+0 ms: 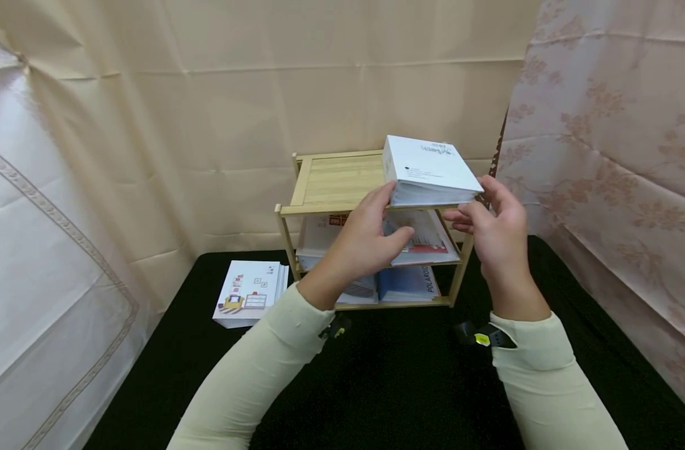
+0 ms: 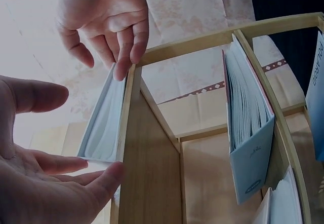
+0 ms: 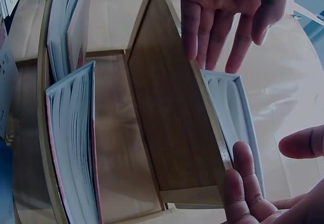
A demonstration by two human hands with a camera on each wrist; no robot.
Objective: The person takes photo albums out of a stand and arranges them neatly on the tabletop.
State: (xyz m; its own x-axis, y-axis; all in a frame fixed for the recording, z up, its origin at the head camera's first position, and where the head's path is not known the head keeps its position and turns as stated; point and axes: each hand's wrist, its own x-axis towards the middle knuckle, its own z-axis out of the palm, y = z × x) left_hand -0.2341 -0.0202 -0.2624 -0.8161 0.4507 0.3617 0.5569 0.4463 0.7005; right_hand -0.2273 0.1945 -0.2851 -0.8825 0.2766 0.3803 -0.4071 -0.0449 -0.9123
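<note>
The fingers of the left hand are lying loose and almost straight against the left front of a white album, with the thumb standing apart, and they are not closing around it. The fingers of the right hand are bending a little and touching the right front corner of the same album, also without clenching. This album is lying flat on the right part of the top shelf, at its front edge, and its page edges are facing the person. The shelf is belonging to a wooden rack with three levels. The middle level is holding two more albums, a left one with red print and a right one with a red patch near its front edge. The bottom level is containing a blue album marked "POLAROID" and, beside it, another item, partly hidden by the left arm. Left of the rack, a pile of white albums is resting on the dark counter, and a beige curtain is hanging behind.
</note>
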